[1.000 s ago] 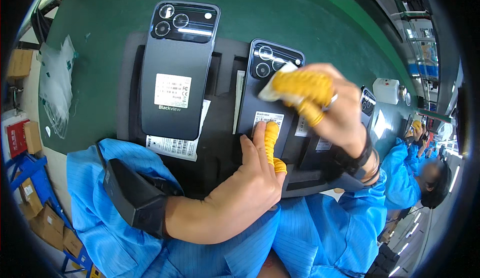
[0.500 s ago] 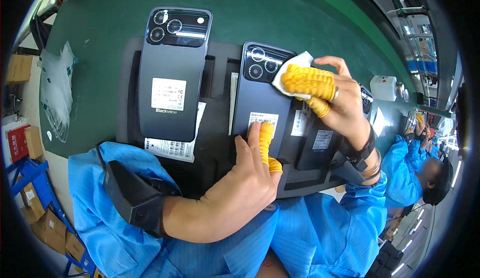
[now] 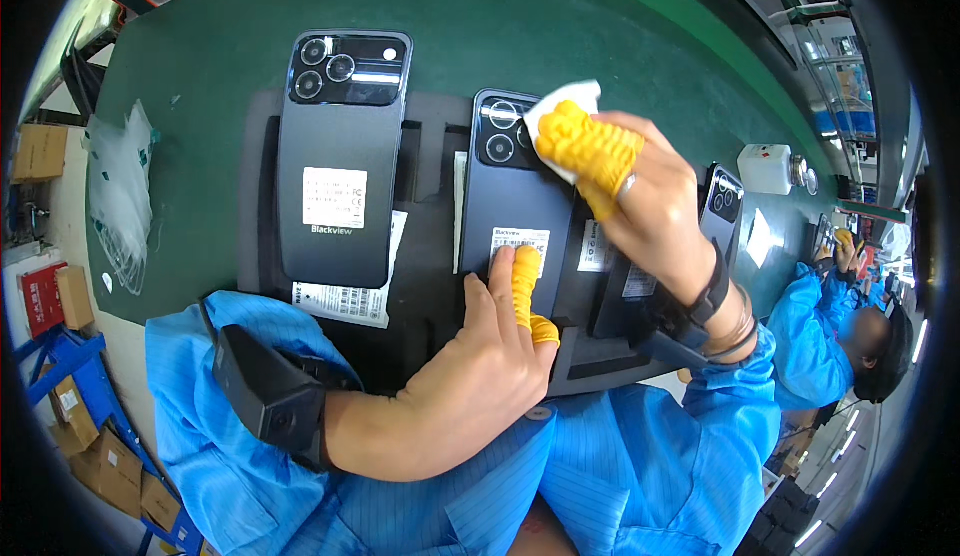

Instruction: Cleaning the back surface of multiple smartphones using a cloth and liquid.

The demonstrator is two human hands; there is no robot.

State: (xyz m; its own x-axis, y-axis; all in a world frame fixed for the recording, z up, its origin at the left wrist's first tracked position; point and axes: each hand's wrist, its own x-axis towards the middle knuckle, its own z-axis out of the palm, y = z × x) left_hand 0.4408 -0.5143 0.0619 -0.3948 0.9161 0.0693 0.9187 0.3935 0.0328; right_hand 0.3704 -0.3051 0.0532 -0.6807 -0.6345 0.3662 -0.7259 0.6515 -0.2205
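Observation:
Two dark grey phones lie face down on a black foam tray (image 3: 430,206). My right hand (image 3: 640,191), with yellow finger cots, presses a white cloth (image 3: 560,106) onto the camera end of the middle phone (image 3: 510,206). My left hand (image 3: 480,366) rests on that phone's lower end, its yellow-capped fingers on a white label. The left phone (image 3: 335,161) lies untouched, with a white sticker on its back. A third phone (image 3: 722,206) shows partly behind my right wrist.
A green mat (image 3: 500,26) covers the bench. Clear plastic bags (image 3: 120,196) lie at its left edge, cardboard boxes (image 3: 40,151) beyond. A white bottle (image 3: 775,168) stands to the right. Another person in blue (image 3: 835,336) works at far right.
My right hand with the cloth has slid up the middle phone from near its label to the camera end. My left hand stays on the lower end.

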